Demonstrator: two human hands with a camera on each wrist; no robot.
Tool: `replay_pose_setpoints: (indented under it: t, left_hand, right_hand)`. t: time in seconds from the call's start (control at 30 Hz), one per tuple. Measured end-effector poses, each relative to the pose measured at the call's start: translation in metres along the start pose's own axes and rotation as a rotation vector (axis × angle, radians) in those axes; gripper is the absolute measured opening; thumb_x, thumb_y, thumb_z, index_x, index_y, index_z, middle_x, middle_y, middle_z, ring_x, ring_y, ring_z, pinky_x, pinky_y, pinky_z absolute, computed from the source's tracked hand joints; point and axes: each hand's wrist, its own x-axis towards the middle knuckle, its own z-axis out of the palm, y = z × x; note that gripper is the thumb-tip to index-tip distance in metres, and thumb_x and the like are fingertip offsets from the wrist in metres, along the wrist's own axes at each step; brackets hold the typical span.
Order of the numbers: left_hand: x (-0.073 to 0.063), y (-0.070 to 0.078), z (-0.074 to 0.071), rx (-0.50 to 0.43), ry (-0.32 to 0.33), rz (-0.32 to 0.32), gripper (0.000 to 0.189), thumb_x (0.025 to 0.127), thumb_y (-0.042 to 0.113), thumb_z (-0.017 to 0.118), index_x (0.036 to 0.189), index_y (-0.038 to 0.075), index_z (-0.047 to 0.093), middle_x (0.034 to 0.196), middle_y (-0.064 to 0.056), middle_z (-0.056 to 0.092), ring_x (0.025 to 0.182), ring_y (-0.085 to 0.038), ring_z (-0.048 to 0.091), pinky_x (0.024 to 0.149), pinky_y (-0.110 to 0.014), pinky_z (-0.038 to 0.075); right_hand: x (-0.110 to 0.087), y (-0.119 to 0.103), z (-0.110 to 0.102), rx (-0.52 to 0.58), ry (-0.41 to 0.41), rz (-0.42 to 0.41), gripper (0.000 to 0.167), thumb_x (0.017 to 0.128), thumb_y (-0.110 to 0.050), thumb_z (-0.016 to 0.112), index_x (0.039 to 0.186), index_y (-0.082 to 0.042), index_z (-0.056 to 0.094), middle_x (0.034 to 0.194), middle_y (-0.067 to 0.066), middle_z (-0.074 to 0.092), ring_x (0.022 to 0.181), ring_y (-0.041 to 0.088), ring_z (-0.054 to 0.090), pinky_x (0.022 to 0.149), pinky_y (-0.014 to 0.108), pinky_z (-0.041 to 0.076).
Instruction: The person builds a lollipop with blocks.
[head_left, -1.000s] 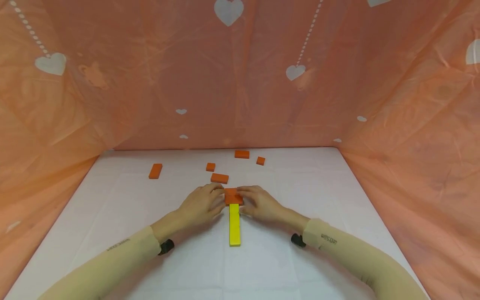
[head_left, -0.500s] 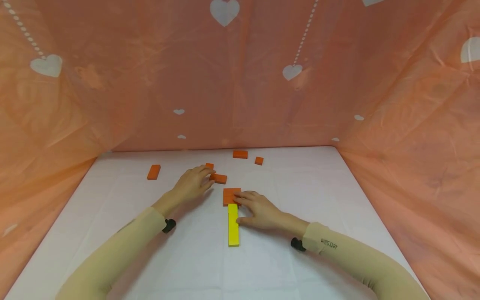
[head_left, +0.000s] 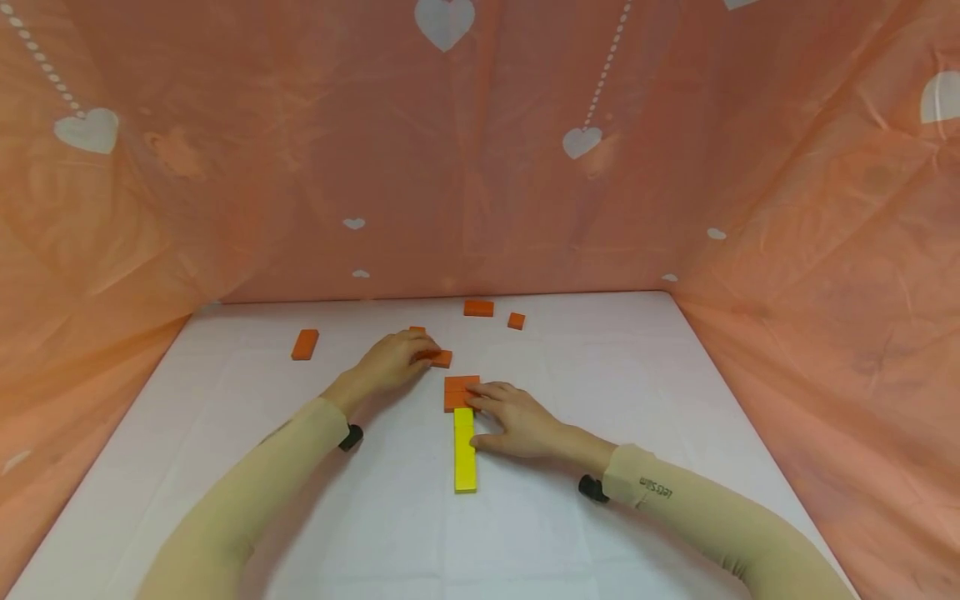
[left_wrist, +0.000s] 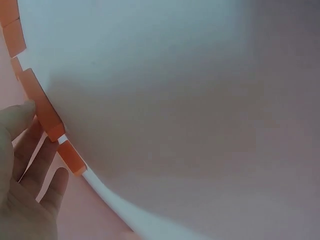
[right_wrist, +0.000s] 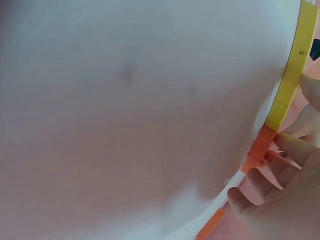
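Toward the back of the table, my left hand (head_left: 386, 364) pinches the left end of a flat orange rectangular block (head_left: 444, 359). The left wrist view has thumb and fingers at this block's (left_wrist: 44, 107) sides. My right hand (head_left: 522, 422) lies with relaxed fingers, fingertips on two orange blocks (head_left: 455, 386) set edge to edge in the middle. Its thumb touches the side of a yellow strip (head_left: 465, 467), made of a long and a short block, that runs from the orange pair toward me. A small orange block (head_left: 417, 330) is partly hidden behind my left fingers.
Farther off lie an orange rectangular block (head_left: 478, 308) and a small orange square one (head_left: 516, 321). Another orange rectangle (head_left: 305, 344) lies at the left. A white cloth covers the table (head_left: 600, 358); orange curtains (head_left: 285, 150) with hearts enclose its back and sides.
My left hand has left the orange pair, gone back and left, and taken hold of the orange rectangular block. My right hand has shifted its fingertips onto the orange pair and thumb to the yellow strip.
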Motion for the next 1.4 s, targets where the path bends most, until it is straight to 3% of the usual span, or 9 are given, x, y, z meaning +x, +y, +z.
replay_pose_setpoints:
  t: [0.27, 0.57, 0.73, 0.9, 1.13, 1.23, 1.4]
  left_hand:
    - [0.001, -0.003, 0.002, 0.005, 0.013, 0.017, 0.029, 0.101, 0.013, 0.069, 0.129, 0.007, 0.072, 0.137, -0.013, 0.066, 0.137, -0.037, 0.053, 0.116, -0.056, 0.041]
    - [-0.011, 0.001, 0.006, -0.017, 0.021, -0.083, 0.037, 0.1, 0.02, 0.072, 0.132, 0.004, 0.069, 0.14, -0.021, 0.06, 0.126, -0.038, 0.059, 0.109, -0.054, 0.049]
    - [-0.016, 0.002, 0.006, -0.011, 0.013, -0.053, 0.04, 0.1, 0.024, 0.073, 0.132, 0.003, 0.069, 0.136, -0.018, 0.059, 0.114, -0.032, 0.064, 0.101, -0.049, 0.055]
    - [-0.021, -0.001, 0.003, -0.046, -0.025, 0.001, 0.045, 0.1, 0.024, 0.072, 0.139, 0.002, 0.065, 0.15, -0.017, 0.053, 0.133, -0.037, 0.057, 0.11, -0.053, 0.048]
    - [-0.023, -0.007, -0.003, -0.138, -0.141, -0.015, 0.055, 0.1, 0.018, 0.072, 0.149, 0.002, 0.055, 0.159, -0.019, 0.045, 0.146, -0.041, 0.042, 0.119, -0.056, 0.037]
    - [-0.023, -0.009, -0.003, -0.152, -0.157, -0.021, 0.054, 0.099, 0.016, 0.073, 0.148, 0.001, 0.055, 0.157, -0.021, 0.047, 0.14, -0.04, 0.049, 0.116, -0.054, 0.042]
    - [-0.021, -0.009, -0.001, -0.171, -0.125, -0.006, 0.052, 0.097, 0.017, 0.075, 0.143, -0.001, 0.06, 0.149, -0.021, 0.052, 0.116, -0.03, 0.061, 0.105, -0.047, 0.052]
  right_hand:
    - [0.001, 0.0, 0.001, 0.0, 0.002, 0.004, 0.066, 0.096, -0.042, 0.073, 0.153, -0.014, 0.054, 0.163, 0.005, 0.043, 0.149, 0.032, 0.039, 0.122, 0.053, 0.033]
    - [0.0, -0.002, 0.001, 0.006, -0.011, 0.024, 0.067, 0.097, -0.044, 0.071, 0.154, -0.016, 0.053, 0.165, 0.003, 0.041, 0.151, 0.03, 0.037, 0.123, 0.052, 0.031]
    - [0.0, -0.003, 0.0, 0.007, -0.015, 0.037, 0.067, 0.097, -0.044, 0.071, 0.154, -0.017, 0.052, 0.164, 0.003, 0.041, 0.15, 0.03, 0.037, 0.123, 0.053, 0.031]
    - [0.0, -0.003, 0.0, 0.004, -0.012, 0.035, 0.067, 0.096, -0.044, 0.072, 0.154, -0.017, 0.052, 0.164, 0.003, 0.041, 0.15, 0.03, 0.038, 0.122, 0.053, 0.032]
    - [0.0, -0.003, 0.0, 0.014, -0.009, 0.027, 0.067, 0.096, -0.043, 0.072, 0.154, -0.016, 0.052, 0.164, 0.004, 0.041, 0.15, 0.03, 0.038, 0.122, 0.053, 0.032]
    - [-0.001, -0.002, 0.0, 0.019, -0.007, 0.022, 0.067, 0.096, -0.043, 0.072, 0.154, -0.015, 0.052, 0.164, 0.004, 0.041, 0.15, 0.03, 0.038, 0.122, 0.053, 0.032]
    - [0.0, -0.001, 0.0, 0.019, -0.007, 0.025, 0.068, 0.096, -0.044, 0.072, 0.155, -0.015, 0.052, 0.165, 0.003, 0.04, 0.15, 0.03, 0.037, 0.123, 0.053, 0.031]
